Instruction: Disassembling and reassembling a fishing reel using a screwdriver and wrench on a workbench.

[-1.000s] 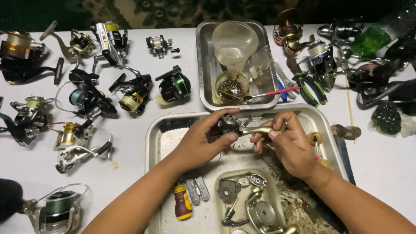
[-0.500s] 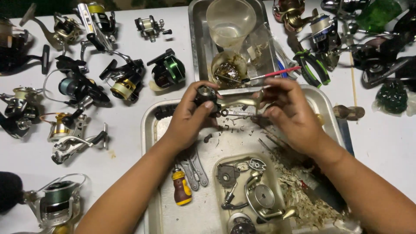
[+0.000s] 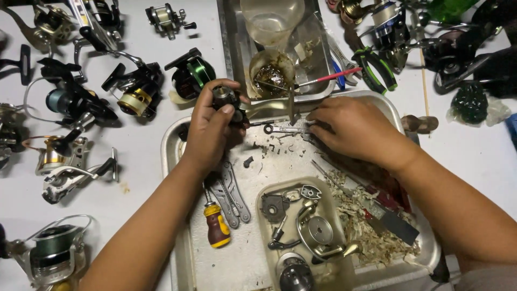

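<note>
The left hand (image 3: 212, 126) is clamped around one dark fishing-reel body (image 3: 229, 102), held over the far left corner of the large metal tray (image 3: 242, 264). The right hand (image 3: 350, 129) lies palm down on the tray's far side, fingers curled over small loose parts; whether it grips anything cannot be told. Near in the tray lie one stubby screwdriver (image 3: 216, 223), two flat wrenches (image 3: 231, 194) and one smaller dish of reel parts (image 3: 301, 231). On the table to the left, at least seven spinning reels (image 3: 134, 94) are spread out.
</note>
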